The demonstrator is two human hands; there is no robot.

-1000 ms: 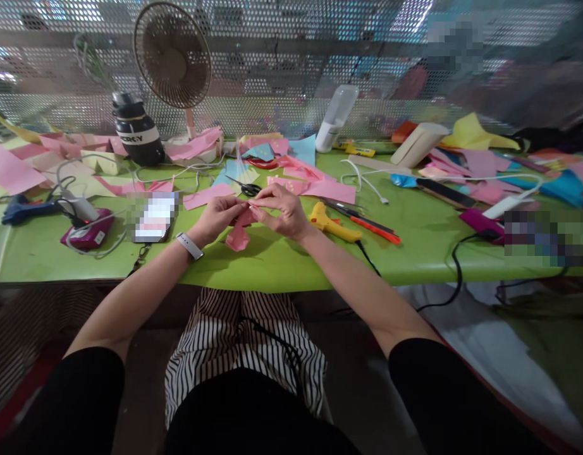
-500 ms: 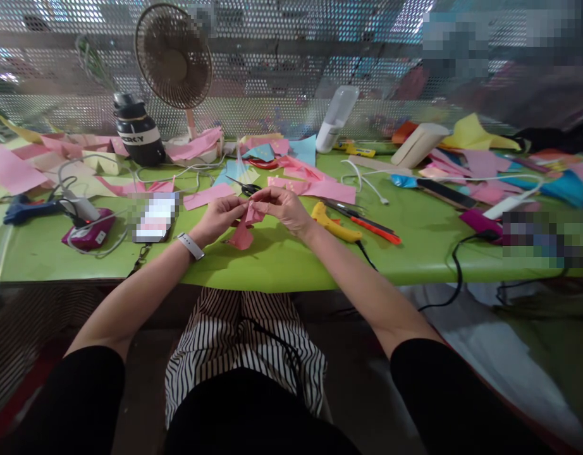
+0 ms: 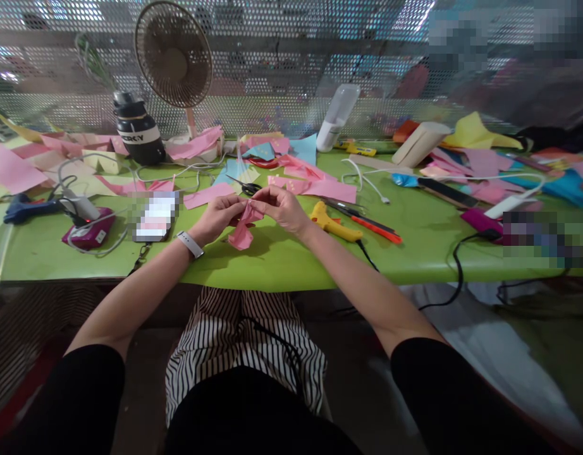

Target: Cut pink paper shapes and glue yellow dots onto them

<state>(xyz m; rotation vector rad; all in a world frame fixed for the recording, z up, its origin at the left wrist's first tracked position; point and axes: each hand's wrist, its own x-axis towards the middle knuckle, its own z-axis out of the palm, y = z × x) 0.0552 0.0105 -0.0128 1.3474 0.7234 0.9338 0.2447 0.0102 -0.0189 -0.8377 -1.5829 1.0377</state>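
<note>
In the head view, the left hand (image 3: 219,217) and right hand (image 3: 286,210) are pinching one crumpled pink piece (image 3: 241,236), fingertips closed on its top, above the green table (image 3: 263,270). Work is seemingly standing partway: the top is gathered, the lower end is hanging loose. One yellow glue gun (image 3: 336,225), one phone (image 3: 155,218) and one fan (image 3: 174,60) are showing.

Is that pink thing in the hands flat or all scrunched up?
Scrunched up: the pink piece bunches between the left hand and right hand, its lower end flaring out.
</note>
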